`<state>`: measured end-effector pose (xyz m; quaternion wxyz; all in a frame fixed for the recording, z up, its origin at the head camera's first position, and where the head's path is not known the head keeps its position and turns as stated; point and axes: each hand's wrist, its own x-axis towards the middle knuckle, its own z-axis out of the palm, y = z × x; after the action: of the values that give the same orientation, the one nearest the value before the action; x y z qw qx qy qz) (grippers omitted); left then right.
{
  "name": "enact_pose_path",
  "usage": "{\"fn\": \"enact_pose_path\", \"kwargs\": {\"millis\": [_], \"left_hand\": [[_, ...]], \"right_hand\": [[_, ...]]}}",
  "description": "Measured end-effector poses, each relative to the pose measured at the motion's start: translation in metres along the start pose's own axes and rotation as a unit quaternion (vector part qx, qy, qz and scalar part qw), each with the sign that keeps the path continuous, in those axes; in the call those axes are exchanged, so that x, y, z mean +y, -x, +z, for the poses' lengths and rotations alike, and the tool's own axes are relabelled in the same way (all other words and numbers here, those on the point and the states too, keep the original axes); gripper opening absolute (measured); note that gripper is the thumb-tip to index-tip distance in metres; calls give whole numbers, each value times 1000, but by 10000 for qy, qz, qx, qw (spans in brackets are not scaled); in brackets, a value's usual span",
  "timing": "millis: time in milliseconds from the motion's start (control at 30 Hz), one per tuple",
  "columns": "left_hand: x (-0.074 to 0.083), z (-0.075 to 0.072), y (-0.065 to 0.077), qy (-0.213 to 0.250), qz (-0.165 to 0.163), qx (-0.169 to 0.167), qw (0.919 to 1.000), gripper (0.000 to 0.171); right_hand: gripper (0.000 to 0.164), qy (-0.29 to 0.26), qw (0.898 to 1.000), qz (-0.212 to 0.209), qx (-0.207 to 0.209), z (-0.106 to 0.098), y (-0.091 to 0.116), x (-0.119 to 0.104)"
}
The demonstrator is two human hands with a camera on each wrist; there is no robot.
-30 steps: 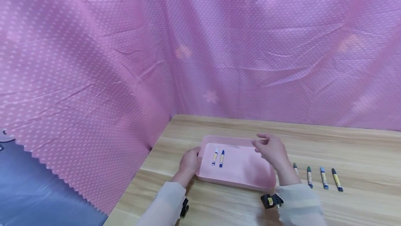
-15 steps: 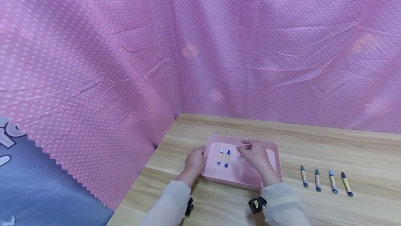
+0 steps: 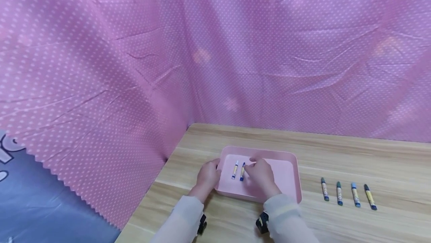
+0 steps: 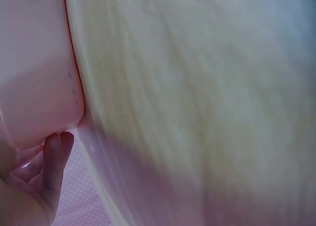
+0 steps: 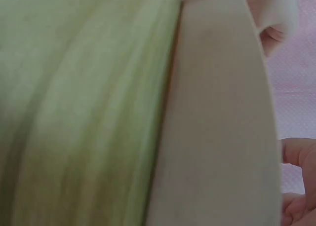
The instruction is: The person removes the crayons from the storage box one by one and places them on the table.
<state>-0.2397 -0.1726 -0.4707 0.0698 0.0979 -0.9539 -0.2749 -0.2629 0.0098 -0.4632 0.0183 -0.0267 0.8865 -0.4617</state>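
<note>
A shallow pink tray (image 3: 284, 172) stands on the wooden table. My left hand (image 3: 207, 175) grips its left end, the fingertips against the tray wall (image 4: 44, 102) in the left wrist view. Inside the tray, toward the left, lie a white crayon (image 3: 235, 170) and a dark blue crayon (image 3: 242, 172), side by side and apart. My right hand (image 3: 260, 174) is over the tray, its fingertips right beside the blue crayon, thumb and forefinger spread. Whether they touch it I cannot tell. In the right wrist view the tray wall hides most of the right hand (image 5: 301, 181).
Several crayons lie in a row on the table right of the tray: a dark green crayon (image 3: 324, 189), another green crayon (image 3: 339, 193), a light blue crayon (image 3: 355, 195) and a dark crayon with a yellow wrapper (image 3: 370, 197). A pink dotted cloth (image 3: 269, 67) hangs behind.
My right hand has moved left and down, from over the tray's right end to beside the blue crayon. The left hand stays at the tray's left end.
</note>
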Motion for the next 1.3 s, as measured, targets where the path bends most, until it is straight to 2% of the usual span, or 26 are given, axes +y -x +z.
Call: {"fn": "enact_pose_path", "kwargs": {"millis": [200, 733, 1033, 1300], "left_hand": [[-2, -1, 0, -140, 198, 72, 9997, 40], [-6, 1, 0, -93, 345, 119, 9993, 41], [-5, 0, 1, -18, 357, 79, 9993, 41], [-4, -1, 2, -13, 337, 66, 9994, 41]], "right_hand": [[42, 275, 9994, 189, -19, 11, -4, 2], [40, 741, 9957, 540, 98, 28, -5, -1], [32, 1095, 9917, 665, 41, 34, -9, -1], [18, 1249, 9885, 851, -42, 31, -8, -5]]}}
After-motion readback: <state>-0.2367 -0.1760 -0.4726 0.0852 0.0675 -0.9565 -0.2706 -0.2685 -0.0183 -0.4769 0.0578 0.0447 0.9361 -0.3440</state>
